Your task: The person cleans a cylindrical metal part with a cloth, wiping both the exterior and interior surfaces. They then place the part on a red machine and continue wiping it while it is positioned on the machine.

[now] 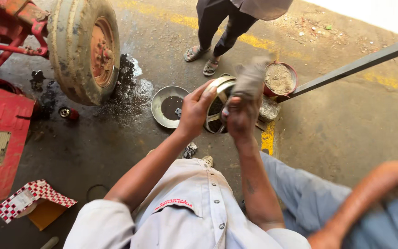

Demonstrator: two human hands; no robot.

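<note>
While it is held up over the oily concrete floor (pixel 346 124), a round metal ring-shaped part (pixel 217 108) with a dark inside sits between both hands at the middle of the view. The left hand (pixel 194 110) grips its near rim, fingers curled over the edge. The right hand (pixel 241 115) is clenched around a grey rag (pixel 250 78) and presses it against the part's far side. Just beside the part on the floor lies a shallow metal pan (pixel 160 103) with dark oil in it. Behind the rag stands a red bowl (pixel 291 69) filled with sandy grit, next to a long grey bar (pixel 355 67). Another person's sandalled feet (pixel 201 60) stand beyond. A muddy tyre (pixel 70 46) on a red machine (pixel 1 129) is at left, and a red-and-white checked box (pixel 33 200) lies near it. A second person's arm (pixel 369 193) shows at lower right.
</note>
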